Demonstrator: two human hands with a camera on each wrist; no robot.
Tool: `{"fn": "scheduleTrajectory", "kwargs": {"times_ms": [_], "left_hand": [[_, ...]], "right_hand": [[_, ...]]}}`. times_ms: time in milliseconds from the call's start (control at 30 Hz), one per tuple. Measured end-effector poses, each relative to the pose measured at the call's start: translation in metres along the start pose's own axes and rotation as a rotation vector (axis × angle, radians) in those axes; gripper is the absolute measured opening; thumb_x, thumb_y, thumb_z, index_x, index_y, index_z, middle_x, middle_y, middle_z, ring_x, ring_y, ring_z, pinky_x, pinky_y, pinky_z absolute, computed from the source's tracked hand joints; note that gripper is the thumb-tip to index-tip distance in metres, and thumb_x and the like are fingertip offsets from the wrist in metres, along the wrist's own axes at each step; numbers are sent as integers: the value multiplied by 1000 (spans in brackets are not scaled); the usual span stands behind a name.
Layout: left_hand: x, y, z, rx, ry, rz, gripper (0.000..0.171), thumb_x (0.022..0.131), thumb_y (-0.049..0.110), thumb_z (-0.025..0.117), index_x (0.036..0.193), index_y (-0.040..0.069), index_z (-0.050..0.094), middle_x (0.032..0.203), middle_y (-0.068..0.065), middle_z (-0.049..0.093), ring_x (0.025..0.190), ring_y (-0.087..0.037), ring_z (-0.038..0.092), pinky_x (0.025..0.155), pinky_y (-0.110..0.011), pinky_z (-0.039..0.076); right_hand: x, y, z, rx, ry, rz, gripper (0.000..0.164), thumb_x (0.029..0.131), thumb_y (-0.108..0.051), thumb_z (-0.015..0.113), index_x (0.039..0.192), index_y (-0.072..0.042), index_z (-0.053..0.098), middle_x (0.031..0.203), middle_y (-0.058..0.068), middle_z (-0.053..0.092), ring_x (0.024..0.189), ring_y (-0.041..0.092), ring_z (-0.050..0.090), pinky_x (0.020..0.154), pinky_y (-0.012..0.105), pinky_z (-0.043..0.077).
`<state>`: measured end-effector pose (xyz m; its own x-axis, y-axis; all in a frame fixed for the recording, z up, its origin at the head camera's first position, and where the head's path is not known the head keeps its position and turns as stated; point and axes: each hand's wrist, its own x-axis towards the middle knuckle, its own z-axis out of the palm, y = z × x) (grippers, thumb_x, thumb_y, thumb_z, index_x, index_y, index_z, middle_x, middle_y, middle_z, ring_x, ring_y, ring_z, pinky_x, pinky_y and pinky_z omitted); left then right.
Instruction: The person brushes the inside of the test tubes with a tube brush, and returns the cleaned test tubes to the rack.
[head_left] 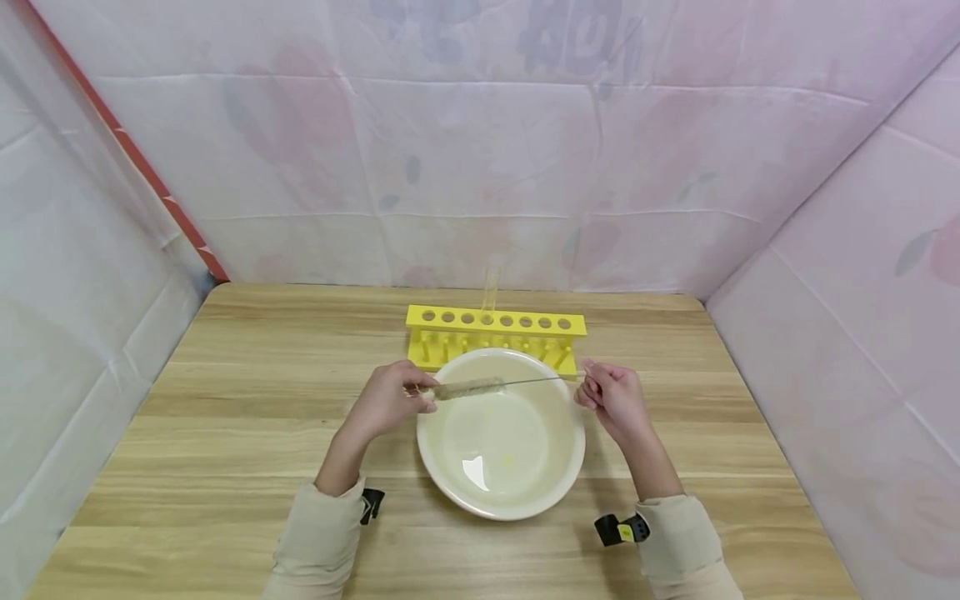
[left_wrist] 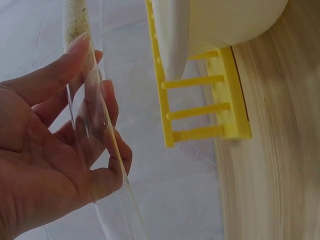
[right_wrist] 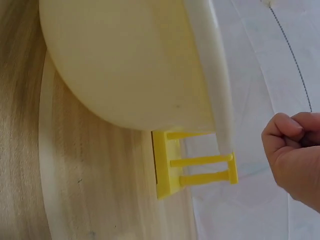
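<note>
My left hand [head_left: 390, 396] holds a clear glass test tube [left_wrist: 122, 215], thumb and fingers curled around it, above the left rim of a cream basin [head_left: 442, 492]. Pale bristles of a test tube brush [left_wrist: 77, 20] show inside the tube, toward its mouth. The brush's thin twisted wire handle [right_wrist: 295, 55] runs across the basin to my right hand [head_left: 613, 398], whose curled fingers pinch its end beyond the right rim. In the right wrist view the fist hides that wire end. A little water seems to lie in the basin, though its level is hard to tell.
Behind the basin stands a yellow test tube rack [head_left: 495, 323] with a row of holes and pegs. Another clear test tube [head_left: 491, 285] stands upright in it. Cloth walls [head_left: 480, 167] enclose the wooden table [head_left: 262, 400] at the back and sides.
</note>
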<state>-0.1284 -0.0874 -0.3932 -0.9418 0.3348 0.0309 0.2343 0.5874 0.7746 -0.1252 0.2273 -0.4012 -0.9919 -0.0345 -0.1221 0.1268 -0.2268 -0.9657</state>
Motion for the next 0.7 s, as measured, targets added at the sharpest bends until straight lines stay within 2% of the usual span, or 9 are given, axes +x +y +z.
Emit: {"fn": "scheduleTrajectory", "kwargs": {"times_ms": [133, 233, 333, 567, 633, 700], "left_hand": [[-1, -1, -1, -25, -10, -6, 19, 72, 1, 74, 90, 3, 72, 80, -2, 59, 73, -14, 52, 64, -28, 45], [-1, -1, -1, -33, -14, -6, 19, 71, 1, 74, 90, 2, 72, 80, -2, 59, 73, -15, 52, 64, -28, 44], [-1, -1, 0, -23, -11, -5, 19, 71, 1, 74, 89, 2, 72, 79, -2, 59, 72, -15, 52, 63, -27, 44], [-1, 1, 2, 33, 9, -9, 18, 70, 1, 76, 86, 6, 73, 79, -1, 59, 69, -13, 52, 62, -27, 45], [-1, 1, 2, 39, 10, -10, 17, 70, 0, 75, 86, 6, 73, 80, -1, 60, 70, -13, 52, 62, -27, 45], [-1, 0, 2, 37, 5, -9, 17, 70, 1, 75, 86, 7, 73, 81, -2, 60, 70, -14, 52, 62, -27, 45]], "right_hand": [[0, 4, -2, -16, -27, -94, 45, 97, -5, 40, 52, -4, 36, 48, 1, 33, 43, 12, 36, 52, 23, 36], [0, 6, -3, -16, -21, -111, 45, 97, -5, 41, 52, -3, 36, 48, 1, 33, 43, 12, 35, 52, 23, 37], [0, 5, -3, -10, 2, -63, 46, 97, -4, 40, 51, -4, 37, 47, 0, 32, 41, 11, 35, 51, 23, 36], [-1, 0, -3, 42, 71, 156, 47, 96, -3, 39, 49, -7, 37, 45, -2, 31, 36, 9, 32, 51, 25, 36], [-1, -1, -4, 54, 72, 178, 47, 97, -4, 38, 49, -8, 37, 45, -2, 31, 36, 9, 32, 51, 25, 35], [-2, -2, -4, 50, 61, 157, 47, 97, -4, 37, 50, -8, 37, 46, -2, 31, 37, 9, 32, 51, 25, 35]]}}
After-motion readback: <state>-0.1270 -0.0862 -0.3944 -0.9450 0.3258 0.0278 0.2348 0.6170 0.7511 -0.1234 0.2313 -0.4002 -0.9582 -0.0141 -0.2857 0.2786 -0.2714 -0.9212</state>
